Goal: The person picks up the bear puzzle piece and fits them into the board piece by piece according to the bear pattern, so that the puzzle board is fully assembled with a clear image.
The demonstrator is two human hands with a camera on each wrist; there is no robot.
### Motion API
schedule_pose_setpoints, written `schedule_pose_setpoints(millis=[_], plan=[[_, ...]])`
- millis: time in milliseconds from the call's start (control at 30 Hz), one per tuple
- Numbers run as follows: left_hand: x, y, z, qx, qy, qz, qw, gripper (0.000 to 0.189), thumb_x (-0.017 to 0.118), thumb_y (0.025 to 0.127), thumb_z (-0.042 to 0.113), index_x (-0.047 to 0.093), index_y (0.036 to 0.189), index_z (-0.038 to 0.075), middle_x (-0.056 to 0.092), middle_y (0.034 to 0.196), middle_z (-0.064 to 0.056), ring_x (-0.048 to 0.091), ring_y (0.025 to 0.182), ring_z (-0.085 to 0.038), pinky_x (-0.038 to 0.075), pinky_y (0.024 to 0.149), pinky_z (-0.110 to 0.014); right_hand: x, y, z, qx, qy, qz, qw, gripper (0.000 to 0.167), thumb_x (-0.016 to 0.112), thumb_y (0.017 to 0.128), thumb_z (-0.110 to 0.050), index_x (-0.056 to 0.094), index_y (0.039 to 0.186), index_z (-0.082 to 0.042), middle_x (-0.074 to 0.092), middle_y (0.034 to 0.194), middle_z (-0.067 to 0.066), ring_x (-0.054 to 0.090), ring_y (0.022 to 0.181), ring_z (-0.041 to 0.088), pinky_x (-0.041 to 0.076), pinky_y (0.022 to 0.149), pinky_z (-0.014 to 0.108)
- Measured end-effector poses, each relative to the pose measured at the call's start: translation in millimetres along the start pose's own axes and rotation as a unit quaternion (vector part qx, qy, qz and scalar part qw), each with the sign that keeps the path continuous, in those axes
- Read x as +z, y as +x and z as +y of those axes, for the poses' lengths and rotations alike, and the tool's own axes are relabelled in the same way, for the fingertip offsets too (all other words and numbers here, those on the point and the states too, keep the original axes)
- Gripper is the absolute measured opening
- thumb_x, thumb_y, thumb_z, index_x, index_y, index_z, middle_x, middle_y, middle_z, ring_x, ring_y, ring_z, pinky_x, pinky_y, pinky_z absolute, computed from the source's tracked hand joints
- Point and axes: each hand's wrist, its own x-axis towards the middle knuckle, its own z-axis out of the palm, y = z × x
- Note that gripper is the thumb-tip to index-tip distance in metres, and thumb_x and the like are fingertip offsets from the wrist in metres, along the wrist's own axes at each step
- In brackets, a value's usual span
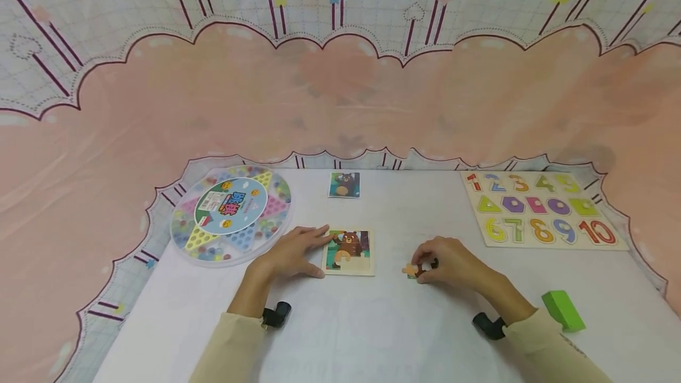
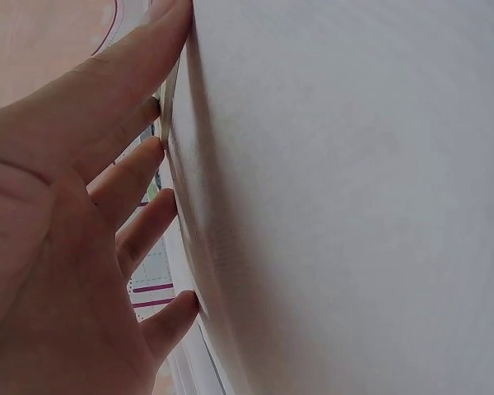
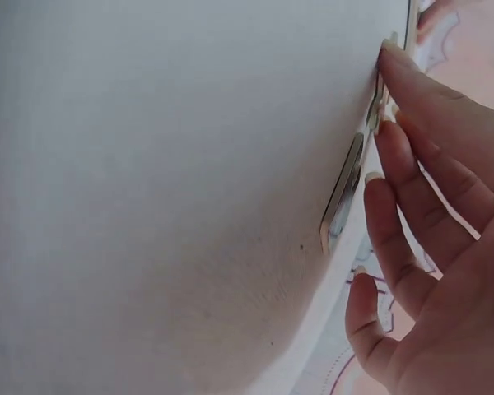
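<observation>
A small square wooden jigsaw board [image 1: 368, 268] with a bear picture lies on the table, bare wood showing at its lower right. My left hand [image 1: 291, 251] rests at the board's left side with fingers extended; its index finger and thumb touch that edge. To the board's right, my right hand [image 1: 448, 260] pinches a jigsaw piece [image 1: 409, 270] between thumb and fingertips, low over the table. The piece is tan with some brown and green. In the right wrist view another flat wooden piece [image 3: 342, 197] lies beneath the fingers.
Behind the board lies a small bear picture card [image 1: 344, 185]. A round Chinese checkers board [image 1: 231, 211] is at left, a number-and-shape puzzle board [image 1: 545, 211] at back right. A green block [image 1: 564, 311] stands by the right sleeve. A patterned cloth [image 1: 340, 99] hangs behind the white table [image 1: 340, 330].
</observation>
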Motion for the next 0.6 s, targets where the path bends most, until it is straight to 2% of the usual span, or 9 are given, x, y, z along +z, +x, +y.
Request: schedule_pose_setpoints(millis=[200, 600], plan=[[0.3, 6.3, 2.9, -0.001, 0.013, -0.01, 0.9999, 0.083, 0.086, 0.08, 0.029, 0.048, 0.153, 0.024, 0.031, 0.169, 0.006, 0.027, 0.156, -0.031, 0.027, 0.124, -0.062, -1.5, -3.0, 1.5, 0.008, -0.011, 0.003, 0.9999, 0.024, 0.09, 0.076, -0.024, 0.077, 0.096, -0.023, 0.073, 0.091, -0.015, 0.058, 0.085, 0.007, 0.05, 0.075, 0.022], [1.2, 4.4, -0.7, 0.011, 0.012, 0.003, 0.9999, 0.083, 0.087, 0.078, 0.031, 0.05, 0.152, 0.021, 0.034, 0.168, 0.003, 0.031, 0.153, -0.033, 0.026, 0.122, -0.066, -3.6, -3.2, -2.8, 0.005, -0.001, 0.003, 1.0, 0.021, 0.089, 0.078, -0.023, 0.077, 0.095, -0.02, 0.073, 0.089, -0.012, 0.058, 0.084, 0.008, 0.049, 0.075, 0.022]])
